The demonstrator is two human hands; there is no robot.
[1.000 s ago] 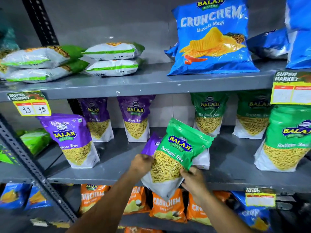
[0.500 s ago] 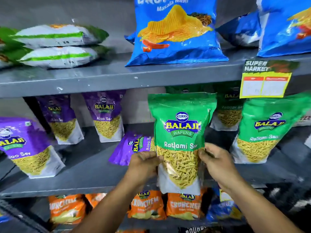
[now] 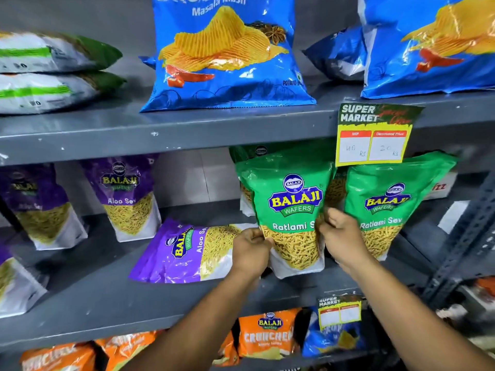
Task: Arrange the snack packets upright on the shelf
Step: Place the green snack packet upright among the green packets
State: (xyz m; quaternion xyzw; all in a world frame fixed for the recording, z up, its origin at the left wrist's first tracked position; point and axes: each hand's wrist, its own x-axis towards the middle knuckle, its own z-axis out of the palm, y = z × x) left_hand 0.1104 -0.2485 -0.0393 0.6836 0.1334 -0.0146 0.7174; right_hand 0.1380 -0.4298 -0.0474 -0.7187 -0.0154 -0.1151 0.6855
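A green Ratlami Sev packet (image 3: 290, 210) stands upright on the middle grey shelf (image 3: 112, 295). My left hand (image 3: 250, 253) grips its lower left edge and my right hand (image 3: 341, 236) grips its lower right edge. Just to its right stands a second green Ratlami Sev packet (image 3: 388, 204), partly behind my right hand. A purple Aloo Sev packet (image 3: 187, 253) lies flat on the shelf to the left of my left hand. Two more purple Aloo Sev packets (image 3: 128, 196) (image 3: 40, 207) stand upright farther back on the left.
Blue Crunchem bags (image 3: 225, 54) and flat white-green packets (image 3: 51, 73) fill the top shelf. A yellow price tag (image 3: 373, 137) hangs from its edge above the green packets. Orange Crunchem packets (image 3: 267, 336) sit on the lower shelf. A perforated metal upright (image 3: 466, 236) stands at the right.
The green packet has moved from the air in front of the shelf, back and right, onto the middle shelf beside the other green packet. Both hands stayed on it.
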